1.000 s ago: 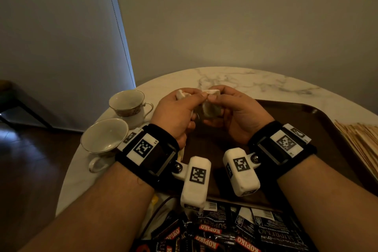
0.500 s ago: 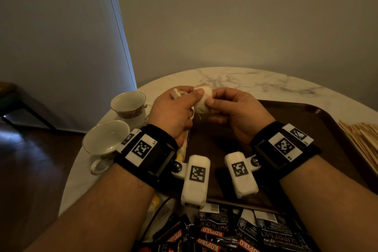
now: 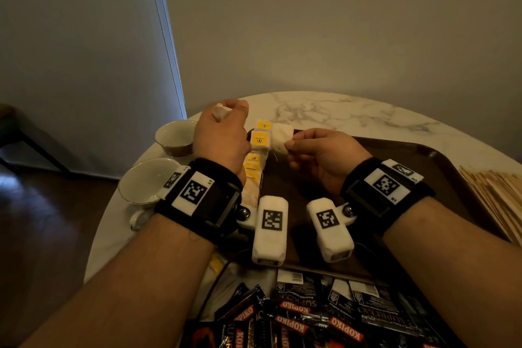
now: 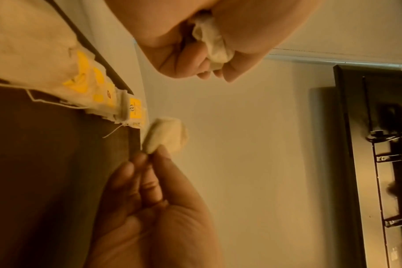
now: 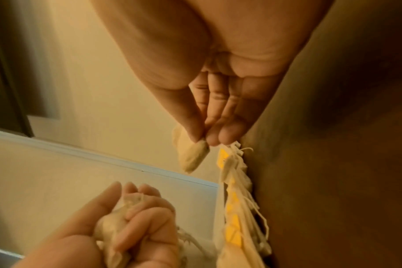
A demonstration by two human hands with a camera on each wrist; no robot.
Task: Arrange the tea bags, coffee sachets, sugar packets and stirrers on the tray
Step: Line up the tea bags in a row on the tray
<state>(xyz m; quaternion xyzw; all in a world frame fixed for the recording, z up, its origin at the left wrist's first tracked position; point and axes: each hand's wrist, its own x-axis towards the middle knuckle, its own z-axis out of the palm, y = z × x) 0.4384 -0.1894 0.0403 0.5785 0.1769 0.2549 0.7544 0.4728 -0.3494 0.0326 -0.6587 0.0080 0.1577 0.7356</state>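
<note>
My right hand (image 3: 293, 145) pinches one cream tea bag (image 3: 279, 138) between thumb and fingers, holding it just above the far end of a row of tea bags with yellow tags (image 3: 255, 161) lined along the left rim of the dark brown tray (image 3: 423, 155). The same held tea bag (image 5: 193, 156) hangs beside the row (image 5: 236, 199) in the right wrist view. My left hand (image 3: 223, 133) is raised to the left of the row, fingers curled around a bunch of tea bags (image 4: 212, 43).
Two teacups (image 3: 175, 135) (image 3: 147, 181) stand left of the tray on the round marble table (image 3: 353, 116). Black Kopiko coffee sachets (image 3: 310, 316) are piled at the near edge. Wooden stirrers (image 3: 497, 195) lie at the right.
The hands have separated: my left hand moved up and left with its bunch, and my right hand carried one tea bag to the far end of the row, which now shows.
</note>
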